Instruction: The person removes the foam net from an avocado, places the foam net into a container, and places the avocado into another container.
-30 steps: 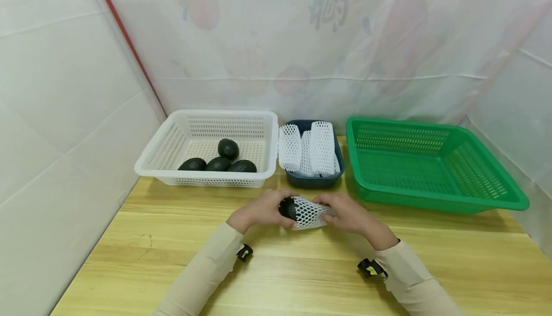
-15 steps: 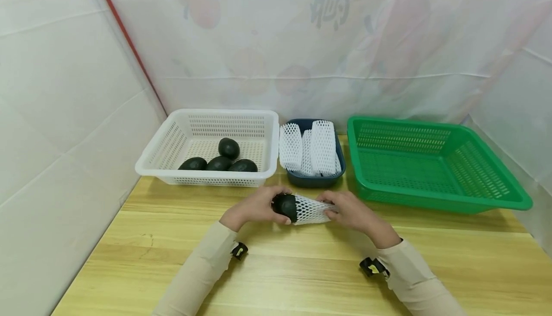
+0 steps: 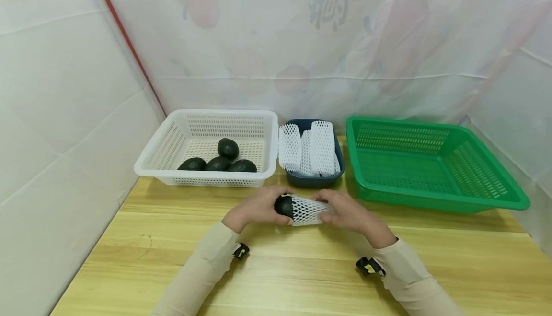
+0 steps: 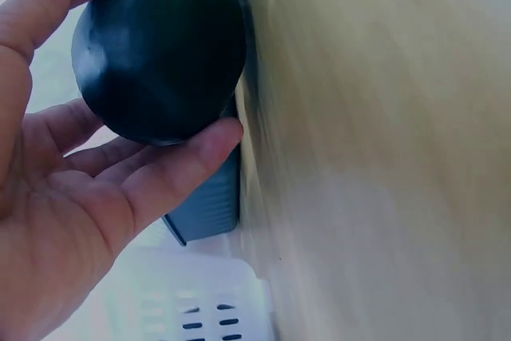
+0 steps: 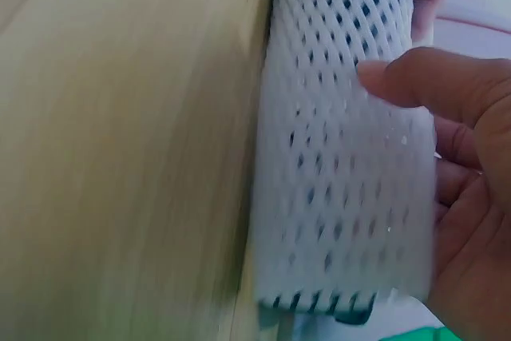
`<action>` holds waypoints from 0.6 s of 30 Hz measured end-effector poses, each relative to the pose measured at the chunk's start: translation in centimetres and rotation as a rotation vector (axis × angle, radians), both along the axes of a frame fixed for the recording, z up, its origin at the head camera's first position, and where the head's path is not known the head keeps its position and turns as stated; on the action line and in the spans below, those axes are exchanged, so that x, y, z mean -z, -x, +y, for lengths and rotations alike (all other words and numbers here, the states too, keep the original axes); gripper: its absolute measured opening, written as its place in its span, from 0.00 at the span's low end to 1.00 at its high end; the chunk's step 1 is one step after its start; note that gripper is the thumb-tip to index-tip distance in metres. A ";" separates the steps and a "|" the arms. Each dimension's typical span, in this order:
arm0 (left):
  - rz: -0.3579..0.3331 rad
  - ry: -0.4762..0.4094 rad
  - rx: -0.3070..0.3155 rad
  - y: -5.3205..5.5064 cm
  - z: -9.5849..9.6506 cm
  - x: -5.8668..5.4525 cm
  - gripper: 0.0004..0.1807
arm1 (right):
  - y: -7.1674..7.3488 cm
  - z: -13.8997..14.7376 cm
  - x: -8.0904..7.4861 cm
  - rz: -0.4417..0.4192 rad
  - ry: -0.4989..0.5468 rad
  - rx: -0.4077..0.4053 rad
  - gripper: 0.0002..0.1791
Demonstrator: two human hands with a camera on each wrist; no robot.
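Over the front middle of the table, my left hand (image 3: pixel 260 205) grips a dark avocado (image 3: pixel 283 206) by its bare end, thumb and fingers round it. The avocado's other end sits inside a white foam net sleeve (image 3: pixel 306 211). In the left wrist view the smooth round end of the avocado (image 4: pixel 160 49) faces the camera. My right hand (image 3: pixel 347 212) holds the sleeve near its far end. Seen from the right wrist, the thumb presses on the net (image 5: pixel 343 165) from above, while the other fingers are partly hidden behind it.
A white basket (image 3: pixel 215 176) with several avocados stands at the back left. Beside it is a dark blue bin (image 3: pixel 315 181) with several foam net sleeves (image 3: pixel 322 148). To the right sits a green basket (image 3: pixel 431 196). White sheeting (image 3: pixel 258 42) rises behind them.
My left hand and the avocado have shifted slightly left, then a touch back to the right. The sleeve looked drawn narrow half a second ago and is now wider at my right hand.
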State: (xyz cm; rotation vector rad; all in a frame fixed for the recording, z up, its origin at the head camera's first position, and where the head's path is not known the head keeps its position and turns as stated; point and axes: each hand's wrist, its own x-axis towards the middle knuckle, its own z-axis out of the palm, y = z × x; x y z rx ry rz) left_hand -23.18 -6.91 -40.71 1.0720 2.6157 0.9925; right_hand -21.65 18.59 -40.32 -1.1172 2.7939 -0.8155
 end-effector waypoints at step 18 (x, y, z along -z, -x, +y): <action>-0.004 -0.004 -0.012 0.0 0.4 -0.4 0.32 | -0.2 -1.3 -0.4 0.097 -0.031 -0.019 0.15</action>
